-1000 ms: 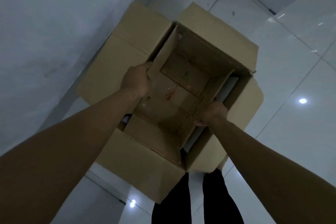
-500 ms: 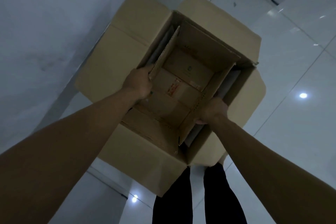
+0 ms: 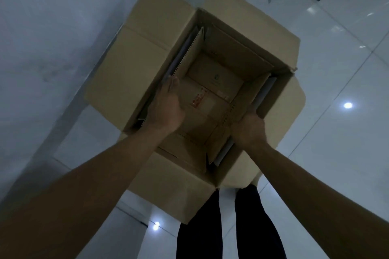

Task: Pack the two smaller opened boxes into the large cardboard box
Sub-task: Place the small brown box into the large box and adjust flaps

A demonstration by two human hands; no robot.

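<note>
The large cardboard box (image 3: 128, 73) stands open on the floor, its flaps spread outward. A smaller opened brown box (image 3: 212, 82) sits down inside it, flaps standing up along the walls. My left hand (image 3: 168, 105) lies flat with straight fingers against the inner side of the smaller box's left flap (image 3: 189, 57), gripping nothing. My right hand (image 3: 250, 130) curls over the top edge of its right flap (image 3: 246, 101). White sheet edges (image 3: 264, 92) show in the gaps between the two boxes on both sides; what they belong to is unclear.
A pale wall (image 3: 52, 38) runs close along the large box's left side. Glossy white floor tiles (image 3: 336, 132) spread to the right and behind. My dark trouser legs (image 3: 210, 227) stand right at the box's near flap.
The smaller box has sunk deeper into the large box. My left hand has let go of the left flap's edge and now rests flat inside it. My right hand still grips the right flap.
</note>
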